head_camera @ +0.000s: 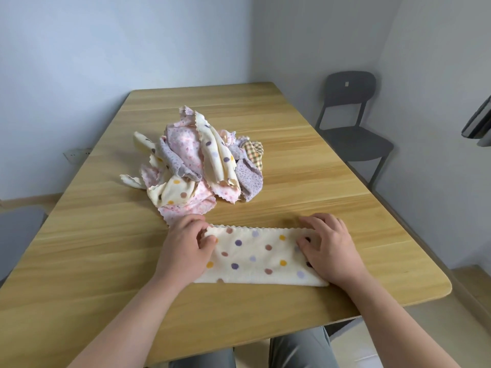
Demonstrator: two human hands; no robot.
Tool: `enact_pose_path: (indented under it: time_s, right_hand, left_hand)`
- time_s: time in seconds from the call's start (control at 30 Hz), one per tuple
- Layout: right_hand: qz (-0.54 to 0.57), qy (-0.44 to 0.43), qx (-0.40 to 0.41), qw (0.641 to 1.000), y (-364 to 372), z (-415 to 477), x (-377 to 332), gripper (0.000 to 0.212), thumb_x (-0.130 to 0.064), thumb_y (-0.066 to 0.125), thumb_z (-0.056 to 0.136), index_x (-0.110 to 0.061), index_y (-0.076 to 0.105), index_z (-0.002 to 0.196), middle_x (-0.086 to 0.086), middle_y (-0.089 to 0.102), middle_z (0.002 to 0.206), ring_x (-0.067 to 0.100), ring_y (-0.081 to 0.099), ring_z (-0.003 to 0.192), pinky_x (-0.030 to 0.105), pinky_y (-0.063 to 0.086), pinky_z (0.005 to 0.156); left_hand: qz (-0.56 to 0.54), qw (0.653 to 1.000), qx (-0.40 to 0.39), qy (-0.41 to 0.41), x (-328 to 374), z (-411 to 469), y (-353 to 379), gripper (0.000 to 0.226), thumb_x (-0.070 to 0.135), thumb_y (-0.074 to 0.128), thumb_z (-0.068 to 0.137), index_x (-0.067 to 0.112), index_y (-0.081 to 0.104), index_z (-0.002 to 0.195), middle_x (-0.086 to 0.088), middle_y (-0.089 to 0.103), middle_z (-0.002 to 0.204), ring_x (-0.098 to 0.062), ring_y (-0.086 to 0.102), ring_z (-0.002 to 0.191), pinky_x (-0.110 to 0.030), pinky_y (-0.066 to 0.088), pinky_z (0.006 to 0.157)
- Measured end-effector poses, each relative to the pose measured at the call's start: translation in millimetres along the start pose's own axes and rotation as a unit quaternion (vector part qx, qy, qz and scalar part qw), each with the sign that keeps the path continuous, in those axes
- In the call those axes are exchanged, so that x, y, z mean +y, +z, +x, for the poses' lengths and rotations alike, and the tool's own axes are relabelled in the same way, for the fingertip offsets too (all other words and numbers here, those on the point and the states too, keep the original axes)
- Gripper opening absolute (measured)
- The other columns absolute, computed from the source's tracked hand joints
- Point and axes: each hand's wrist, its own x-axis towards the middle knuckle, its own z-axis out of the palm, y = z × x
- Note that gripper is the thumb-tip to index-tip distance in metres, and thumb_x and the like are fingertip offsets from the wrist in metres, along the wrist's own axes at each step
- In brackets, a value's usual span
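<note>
Now, both hands (184,247) (330,249) on dotted cloth (256,257)

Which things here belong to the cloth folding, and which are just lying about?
Part of the job:
- polka-dot cloth, folded into a strip
- left hand and right hand, one holding each end
- pile of crumpled cloths, probably next to be folded
- wooden table, the work surface

Lying about:
- grey chair
- wall socket

Cream polka-dot cloth (259,257) folded into flat strip, zigzag edge far side, near table's front edge.
</note>
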Motion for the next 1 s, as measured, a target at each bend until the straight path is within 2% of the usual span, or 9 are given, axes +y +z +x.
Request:
enact_pose_path:
  time_s: [0.07, 0.13, 0.3, 0.4, 0.5, 0.63, 0.77, 0.87, 1.0]
  right_hand:
    - [-0.015, 0.004, 0.006, 1.0, 3, 0, 2, 0.044, -0.029, 0.075, 0.086, -0.019, 0.069, 0.128, 0.002, 0.059, 0.13, 0.028, 0.05, 0.115, 0.041, 0.044, 0.101]
    - [-0.019, -0.005, 0.013, 1.0, 4, 0, 2, 0.034, -0.027, 0.076, 0.085, -0.018, 0.074, 0.118, 0.002, 0.061, 0.129, 0.029, 0.051, 0.113, 0.047, 0.047, 0.099]
    - [0.021, -0.03, 0.01, 0.999, -4, 0, -2, 0.019, -0.019, 0.08, 0.081, -0.023, 0.065, 0.092, -0.013, 0.061, 0.1, 0.019, 0.054, 0.095, 0.046, 0.049, 0.086]
    - [0.052, -0.025, -0.001, 0.998, -9, -3, -7, 0.02, -0.015, 0.077, 0.084, -0.025, 0.062, 0.093, -0.023, 0.055, 0.089, 0.013, 0.053, 0.091, 0.038, 0.047, 0.085]
    - [0.064, -0.029, -0.005, 0.998, -11, -6, -8, 0.028, -0.013, 0.075, 0.086, -0.026, 0.069, 0.11, -0.024, 0.057, 0.093, 0.01, 0.056, 0.094, 0.029, 0.044, 0.087]
    - [0.064, -0.049, -0.018, 0.997, -11, -3, -3, 0.025, -0.013, 0.075, 0.087, -0.024, 0.076, 0.11, -0.014, 0.064, 0.096, 0.01, 0.059, 0.096, 0.028, 0.046, 0.087]
    - [0.107, -0.023, -0.037, 0.993, -12, -1, -2, 0.018, -0.015, 0.075, 0.088, -0.03, 0.077, 0.097, -0.015, 0.065, 0.098, 0.003, 0.06, 0.095, 0.021, 0.047, 0.083]
    - [0.138, 0.0, -0.042, 0.99, -16, -2, -4, 0.018, -0.015, 0.076, 0.087, -0.032, 0.073, 0.092, -0.019, 0.067, 0.097, -0.004, 0.06, 0.094, 0.007, 0.042, 0.077]
    - [0.158, 0.025, -0.057, 0.986, -20, -2, -7, 0.008, -0.033, 0.073, 0.091, -0.039, 0.068, 0.095, -0.02, 0.069, 0.091, -0.004, 0.061, 0.085, 0.009, 0.039, 0.068]
  left_hand:
    - [0.015, 1.0, -0.004, 0.003, 1, 0, 1, 0.026, 0.025, 0.062, 0.095, 0.025, 0.067, 0.121, 0.016, 0.057, 0.125, -0.01, 0.046, 0.126, -0.027, 0.036, 0.107]
    - [0.022, 1.0, -0.016, 0.009, 1, -1, 1, 0.036, 0.024, 0.058, 0.098, 0.027, 0.061, 0.134, 0.016, 0.057, 0.132, -0.009, 0.04, 0.132, -0.026, 0.032, 0.111]
    - [-0.012, 0.999, -0.05, 0.009, -5, 0, 1, 0.046, 0.021, 0.056, 0.099, 0.031, 0.052, 0.144, 0.02, 0.046, 0.124, -0.001, 0.038, 0.119, -0.023, 0.034, 0.105]
    - [0.012, 0.998, -0.057, 0.014, -7, 0, 4, 0.042, 0.021, 0.053, 0.099, 0.03, 0.057, 0.14, 0.017, 0.044, 0.12, -0.005, 0.036, 0.122, -0.026, 0.032, 0.109]
    - [0.02, 0.998, -0.048, 0.027, -5, -1, 4, 0.026, 0.014, 0.054, 0.093, 0.029, 0.063, 0.113, 0.013, 0.045, 0.115, -0.006, 0.037, 0.119, -0.027, 0.035, 0.105]
    - [-0.036, 0.998, -0.052, 0.02, -4, -2, -1, 0.032, 0.005, 0.057, 0.087, 0.036, 0.05, 0.087, 0.018, 0.054, 0.109, -0.003, 0.044, 0.11, -0.025, 0.038, 0.094]
    - [-0.09, 0.994, -0.057, -0.02, -2, -6, -7, 0.02, 0.027, 0.073, 0.087, 0.038, 0.058, 0.095, 0.018, 0.06, 0.097, -0.003, 0.057, 0.091, -0.021, 0.042, 0.072]
    - [-0.111, 0.992, -0.04, -0.034, -2, -7, -8, 0.016, 0.036, 0.074, 0.089, 0.037, 0.066, 0.103, 0.019, 0.065, 0.099, 0.003, 0.06, 0.091, -0.02, 0.047, 0.076]
    - [-0.125, 0.991, -0.031, -0.036, -5, -6, -8, 0.015, 0.036, 0.07, 0.092, 0.037, 0.07, 0.108, 0.024, 0.068, 0.104, 0.013, 0.055, 0.098, -0.013, 0.043, 0.08]
